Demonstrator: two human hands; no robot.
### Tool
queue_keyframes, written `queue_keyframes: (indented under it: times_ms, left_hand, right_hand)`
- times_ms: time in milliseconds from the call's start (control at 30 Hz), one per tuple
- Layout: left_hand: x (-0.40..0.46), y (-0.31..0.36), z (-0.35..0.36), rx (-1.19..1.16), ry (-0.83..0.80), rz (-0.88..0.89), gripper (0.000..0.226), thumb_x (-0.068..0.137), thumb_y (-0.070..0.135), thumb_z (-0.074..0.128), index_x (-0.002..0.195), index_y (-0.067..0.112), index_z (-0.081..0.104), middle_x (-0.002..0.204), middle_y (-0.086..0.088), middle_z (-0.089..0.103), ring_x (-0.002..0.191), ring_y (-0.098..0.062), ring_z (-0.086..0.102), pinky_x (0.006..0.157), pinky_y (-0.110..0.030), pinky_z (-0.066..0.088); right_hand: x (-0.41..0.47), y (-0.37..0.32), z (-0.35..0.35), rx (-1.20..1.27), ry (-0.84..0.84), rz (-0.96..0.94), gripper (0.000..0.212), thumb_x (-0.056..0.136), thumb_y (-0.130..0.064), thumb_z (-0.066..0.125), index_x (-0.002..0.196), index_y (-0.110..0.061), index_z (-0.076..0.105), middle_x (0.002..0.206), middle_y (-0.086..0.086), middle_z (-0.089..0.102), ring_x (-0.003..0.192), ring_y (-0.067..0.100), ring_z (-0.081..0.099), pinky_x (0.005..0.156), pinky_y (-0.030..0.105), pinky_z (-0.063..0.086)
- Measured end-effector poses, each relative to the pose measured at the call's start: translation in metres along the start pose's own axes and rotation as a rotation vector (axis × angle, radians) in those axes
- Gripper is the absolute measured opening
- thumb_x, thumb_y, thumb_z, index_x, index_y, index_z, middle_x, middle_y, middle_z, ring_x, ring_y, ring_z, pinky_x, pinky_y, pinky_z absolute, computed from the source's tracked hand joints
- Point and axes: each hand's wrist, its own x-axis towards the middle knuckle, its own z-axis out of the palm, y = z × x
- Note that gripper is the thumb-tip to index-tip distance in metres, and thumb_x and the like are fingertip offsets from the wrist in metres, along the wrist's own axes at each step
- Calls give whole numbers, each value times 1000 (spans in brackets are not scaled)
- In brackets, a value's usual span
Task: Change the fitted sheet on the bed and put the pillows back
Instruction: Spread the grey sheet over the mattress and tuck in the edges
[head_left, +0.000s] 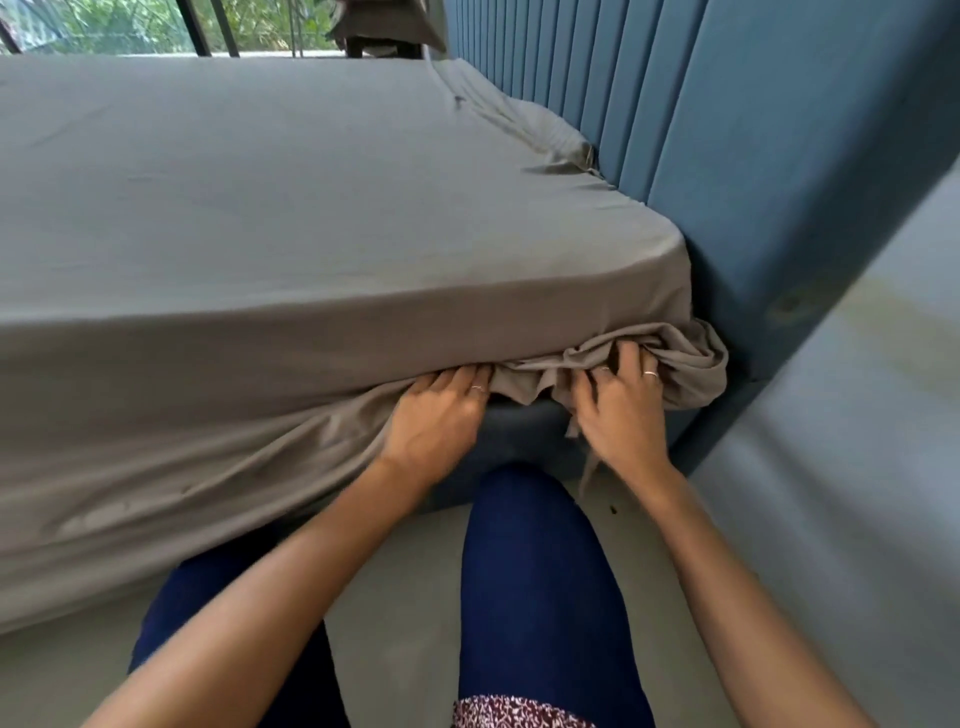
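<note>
I see a blue padded headboard (727, 156) behind the mattress (260, 208), which wears the grey sheet (363, 291). At the corner nearest the headboard, loose sheet bunches below the mattress. My left hand (436, 410) tucks straight fingers under; my right hand (623, 405) presses spread fingers into the bunch.

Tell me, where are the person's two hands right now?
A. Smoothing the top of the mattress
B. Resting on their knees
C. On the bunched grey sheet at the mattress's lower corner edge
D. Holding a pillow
C: both the left hand and the right hand are at the gathered fitted sheet along the mattress's bottom edge, beside the blue headboard.
</note>
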Motion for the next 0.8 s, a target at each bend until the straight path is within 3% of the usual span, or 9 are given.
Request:
queue_keyframes:
  times_ms: [67,133,233,367,467,600,700,800]
  left_hand:
    - [-13,-24,4,-19,68,177,43,76,12,77,117,5,68,110,-10,70,90,-24,70,72,-34,57]
    - [-18,-35,1,19,157,286,44,76,8,77,118,3,67,113,-12,68,95,-26,68,77,-35,55]
    - [-14,-34,-2,79,250,428,41,90,6,60,131,9,58,124,-8,63,108,-24,60,94,-34,43]
    - [-7,-40,4,-74,105,609,44,99,3,39,142,10,46,144,-8,49,130,-23,50,105,-35,44]
    - [-4,-41,9,-136,44,552,45,96,11,41,140,7,49,142,-11,51,125,-25,54,103,-36,46]
    - [-7,-30,14,-84,49,418,52,99,40,41,138,8,51,141,-9,51,120,-20,58,99,-32,46]
    - [-2,-25,14,-85,86,343,54,100,45,39,137,8,52,139,-5,55,115,-18,61,94,-29,48]
    - [7,-11,16,-47,67,205,56,99,50,37,133,10,56,129,-4,62,105,-17,66,84,-28,53]
  right_hand:
    - [-3,24,-5,147,-20,-101,41,95,-30,43,108,0,68,127,19,51,116,37,49,102,41,37]
    - [-9,36,-8,209,-24,-161,38,95,-26,48,122,-1,60,133,17,51,123,32,48,108,37,34]
    - [-19,38,-5,39,107,-285,40,92,-23,49,129,-8,55,139,13,48,122,33,47,103,48,38]
    - [-15,35,0,-92,113,-476,58,83,-9,42,140,-13,46,142,9,48,126,28,42,107,47,32]
    - [-11,39,4,-75,-12,-539,57,85,-9,39,142,-9,43,143,9,48,131,24,44,111,41,32]
    - [-12,30,3,13,-19,-434,49,94,-28,42,137,-7,51,137,9,54,126,22,50,112,34,32]
    - [0,14,4,22,-29,-336,52,94,-41,41,127,-5,59,127,9,62,116,24,57,103,35,41]
    - [18,-5,2,-43,-75,-246,68,94,-62,29,113,-9,68,112,7,69,106,22,63,91,33,49]
